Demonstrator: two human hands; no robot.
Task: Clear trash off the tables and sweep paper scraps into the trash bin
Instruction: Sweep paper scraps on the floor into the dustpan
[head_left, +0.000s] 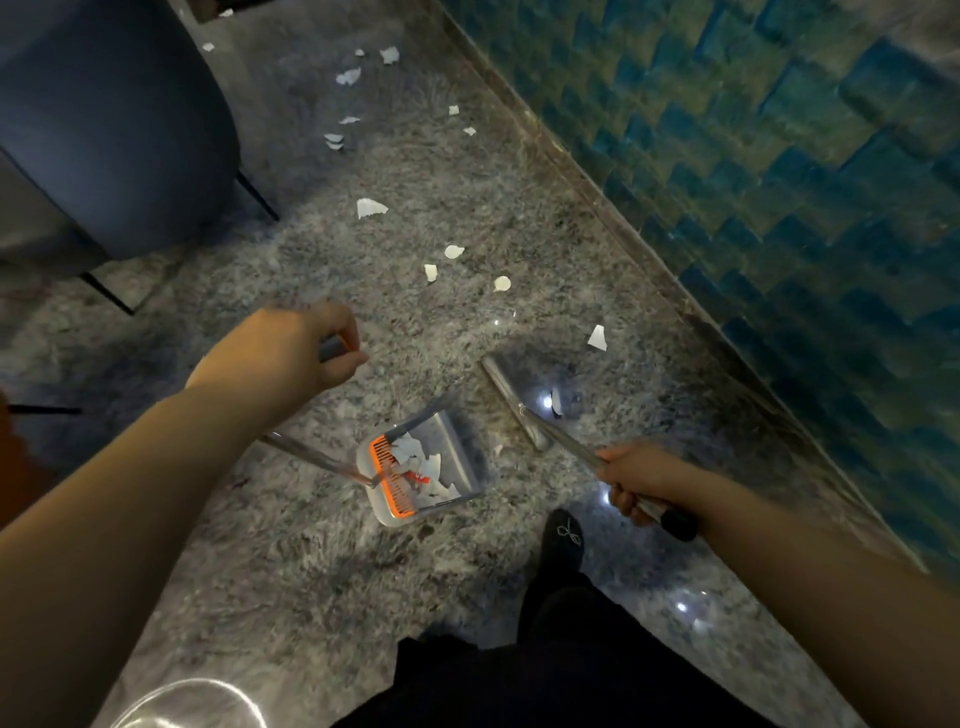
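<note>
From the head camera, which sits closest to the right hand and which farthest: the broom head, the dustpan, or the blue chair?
Starting from the right hand:
1. Broom head: just ahead of the hand, up and to its left on the floor.
2. Dustpan: farther left, holding paper scraps.
3. Blue chair: far off at the upper left.

The first two are fairly close in rank.

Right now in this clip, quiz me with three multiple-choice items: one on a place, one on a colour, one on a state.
1. Where does the dustpan sit?
A. on the floor
B. on a table
C. on the chair

2. What colour is the dustpan's comb?
A. green
B. orange
C. white

3. The right hand is:
A. open, idle
B. flat on the wall
C. gripping the broom handle

Key: 1 A, it rests on the stone floor; 2 B, orange teeth; 3 C, fingers curled round the handle.
</note>
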